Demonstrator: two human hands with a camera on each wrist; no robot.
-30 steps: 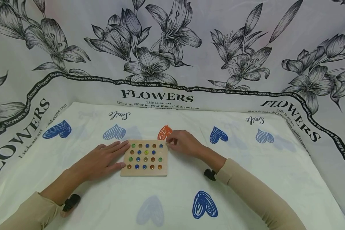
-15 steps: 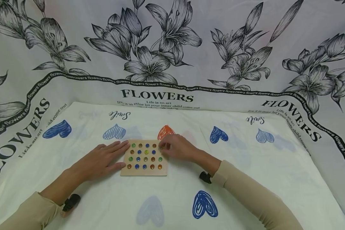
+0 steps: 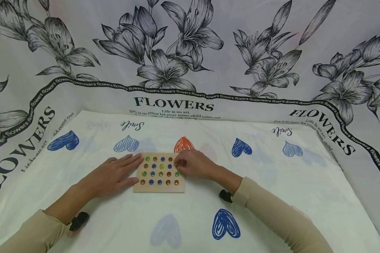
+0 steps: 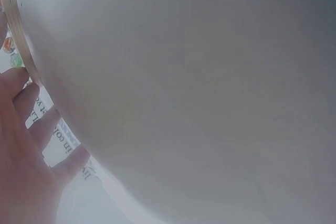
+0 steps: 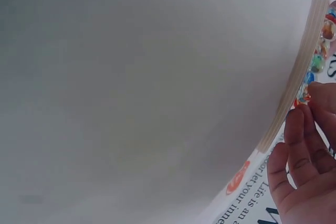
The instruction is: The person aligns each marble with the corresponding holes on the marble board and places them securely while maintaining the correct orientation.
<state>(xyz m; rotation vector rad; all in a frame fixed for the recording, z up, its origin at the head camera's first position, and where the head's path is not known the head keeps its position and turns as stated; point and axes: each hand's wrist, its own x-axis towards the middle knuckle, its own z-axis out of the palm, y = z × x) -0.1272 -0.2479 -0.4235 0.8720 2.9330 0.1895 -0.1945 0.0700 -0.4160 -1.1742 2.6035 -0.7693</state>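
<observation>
A light wooden board [image 3: 158, 189] lies on the white cloth, with rows of coloured glass marbles [image 3: 162, 166] sitting in its holes. My left hand [image 3: 109, 179] rests at the board's left side, fingers straight at the upper corner and thumb at the lower edge. In the left wrist view its fingertips touch the board's edge [image 4: 21, 30]. Over the right end of the upper rows is my right hand [image 3: 194, 164], thumb and fingertips together. The right wrist view shows them pinching a marble [image 5: 303, 96] close over the board. That hand covers the right-end holes of the upper two rows.
The white cloth [image 3: 114, 218] carries printed hearts, among them an orange heart [image 3: 184, 143] just behind the board. A curtain [image 3: 259, 28] printed with flowers rises at the back. A black wrist strap [image 3: 79, 221] sits on the left wrist.
My right hand has moved left from beside the board's upper right corner onto its right-end holes, then slightly down. The left hand and the board have stayed put.
</observation>
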